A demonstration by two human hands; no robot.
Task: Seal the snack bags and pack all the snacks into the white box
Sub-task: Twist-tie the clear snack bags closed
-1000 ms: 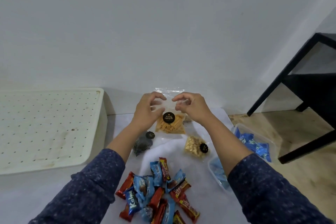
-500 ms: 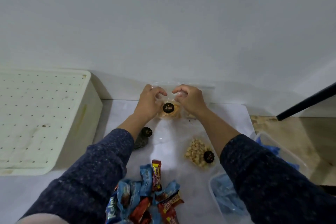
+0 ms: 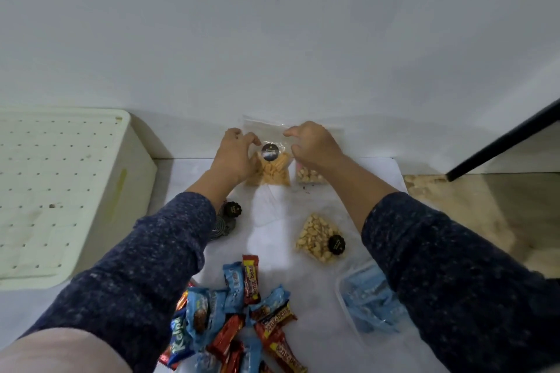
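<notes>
A clear bag of orange snack sticks (image 3: 274, 172) with a round black label stands upright by the far wall. My left hand (image 3: 235, 156) and my right hand (image 3: 313, 144) pinch its clear top from either side. A bag of pale nuts (image 3: 319, 236) lies flat on the white sheet nearer me, and a second nut bag (image 3: 309, 175) sits under my right wrist. A dark snack bag (image 3: 227, 218) is partly hidden by my left sleeve. The white box (image 3: 60, 191) with a dotted lid stands at the left.
A heap of red and blue wrapped bars (image 3: 236, 318) lies close to me. A clear tub of blue packets (image 3: 369, 303) sits at the right under my forearm. A black table leg (image 3: 500, 142) slants at the far right above the wooden floor.
The view has tilted down and shifted. Both hands stay on the bag's top, which has come down against the wall. A second nut bag has come into view.
</notes>
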